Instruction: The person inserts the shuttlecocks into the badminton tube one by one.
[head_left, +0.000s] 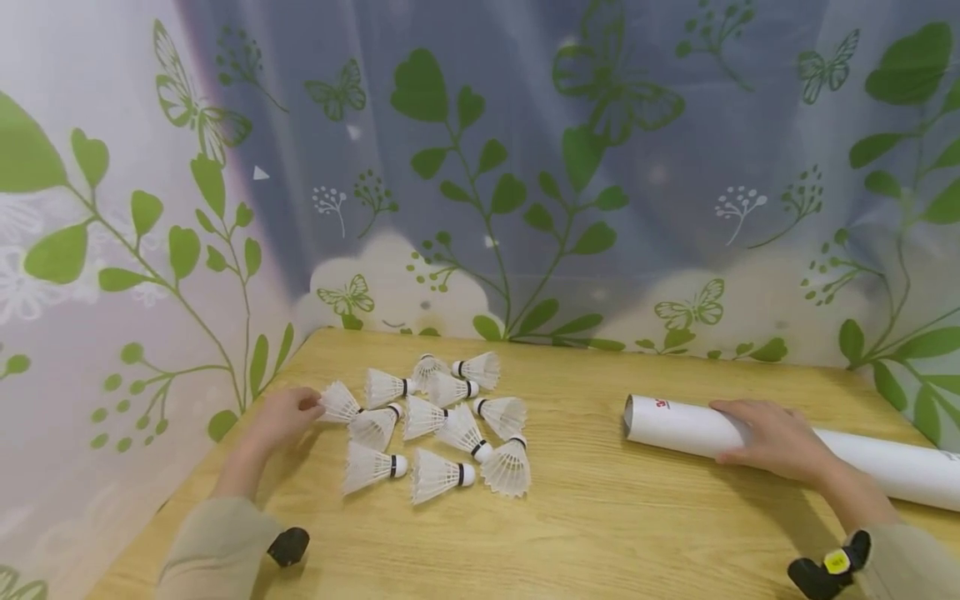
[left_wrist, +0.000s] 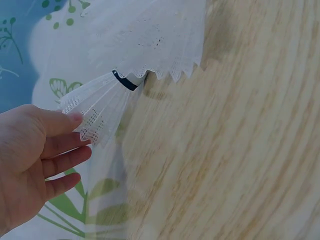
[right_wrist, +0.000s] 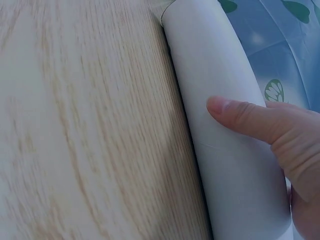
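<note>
My left hand (head_left: pixel 287 415) pinches the skirt edge of the leftmost white shuttlecock (head_left: pixel 340 403) between thumb and forefinger. In the left wrist view, that shuttlecock (left_wrist: pixel 100 102) has a black band, and its cork end is hidden behind a nearer shuttlecock (left_wrist: pixel 150 35). Several more shuttlecocks (head_left: pixel 441 475) lie in a loose cluster just right of this hand, pointing different ways. On the right, my right hand (head_left: pixel 776 437) grips a long white tube (head_left: pixel 682 427) lying on the table. In the right wrist view, the thumb rests over the tube (right_wrist: pixel 215 65) while most other fingers are hidden behind it.
The wood-grain table (head_left: pixel 570 517) carries everything. A patterned curtain (head_left: pixel 525 208) with green leaves and butterflies hangs along the back and left. The tube's left end faces the shuttlecocks across a stretch of tabletop; its right end runs out of the head view.
</note>
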